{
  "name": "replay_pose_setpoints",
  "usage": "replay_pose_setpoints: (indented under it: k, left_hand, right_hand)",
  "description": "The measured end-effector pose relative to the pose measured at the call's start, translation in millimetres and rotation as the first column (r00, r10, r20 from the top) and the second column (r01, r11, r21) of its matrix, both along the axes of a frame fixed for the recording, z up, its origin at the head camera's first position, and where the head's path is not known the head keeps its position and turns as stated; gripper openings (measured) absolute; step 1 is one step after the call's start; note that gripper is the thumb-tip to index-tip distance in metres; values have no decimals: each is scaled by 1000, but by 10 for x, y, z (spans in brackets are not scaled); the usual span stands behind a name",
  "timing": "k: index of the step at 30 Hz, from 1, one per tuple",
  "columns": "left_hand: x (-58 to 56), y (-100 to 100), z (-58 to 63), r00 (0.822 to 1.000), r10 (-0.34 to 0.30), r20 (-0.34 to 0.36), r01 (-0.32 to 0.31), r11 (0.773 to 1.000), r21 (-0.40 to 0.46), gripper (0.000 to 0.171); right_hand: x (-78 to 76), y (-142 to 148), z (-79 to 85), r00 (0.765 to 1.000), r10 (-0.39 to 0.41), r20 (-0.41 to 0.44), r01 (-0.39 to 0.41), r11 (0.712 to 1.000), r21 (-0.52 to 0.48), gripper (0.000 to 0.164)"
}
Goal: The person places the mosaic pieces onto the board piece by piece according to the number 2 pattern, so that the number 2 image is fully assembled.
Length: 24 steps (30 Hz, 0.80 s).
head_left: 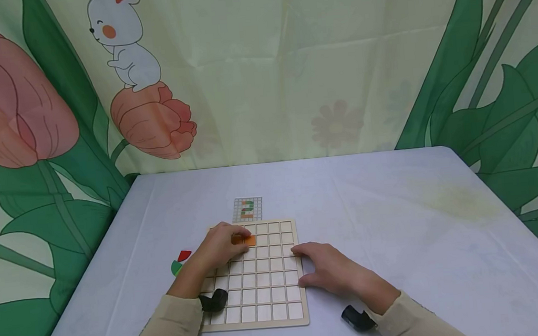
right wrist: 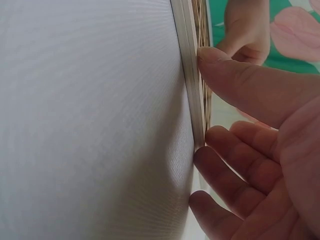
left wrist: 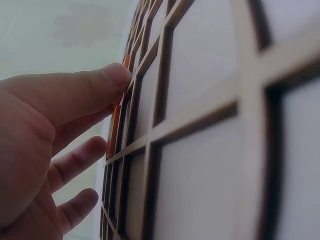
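A wooden grid board [head_left: 257, 325] lies on the white-covered table. My left hand [head_left: 220, 244] is over its upper left part, pinching an orange tile [head_left: 238, 239] between thumb and index finger, low at the grid. Just right of those fingers, an orange piece [head_left: 251, 241] shows in a grid cell. In the left wrist view, the thumb [left wrist: 119, 75] reaches the wooden bars, with orange edges [left wrist: 114, 131] beside it. My right hand [head_left: 326, 269] rests its thumb and fingertips against the board's right edge [right wrist: 192, 85], fingers spread and loosely bent.
A small gridded pattern card [head_left: 247, 209] with orange and green shapes lies just beyond the board. Left of the board are a red piece [head_left: 184, 255] and a green piece [head_left: 176, 267], partly beside my left forearm. A printed floral curtain [head_left: 262, 84] hangs behind the table.
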<state>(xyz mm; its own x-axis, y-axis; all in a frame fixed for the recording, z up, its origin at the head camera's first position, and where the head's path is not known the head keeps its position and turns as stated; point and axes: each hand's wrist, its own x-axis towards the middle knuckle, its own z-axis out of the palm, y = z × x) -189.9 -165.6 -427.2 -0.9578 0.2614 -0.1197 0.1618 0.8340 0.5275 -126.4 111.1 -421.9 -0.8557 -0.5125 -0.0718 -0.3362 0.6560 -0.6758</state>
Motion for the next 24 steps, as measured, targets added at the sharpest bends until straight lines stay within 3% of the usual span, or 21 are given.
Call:
replay_pose_setpoints:
  k: [16, 24]
  left_hand:
    - [65, -26, 61, 1000, 12, -20, -12, 1000, 21, 35]
    - [96, -247, 101, 999, -2, -53, 5, 998, 55, 33]
  right_hand:
    - [-8, 1, -14, 1000, -15, 27, 15, 1000, -1, 62]
    - [-9, 5, -14, 1000, -6, 25, 7, 1000, -8, 62]
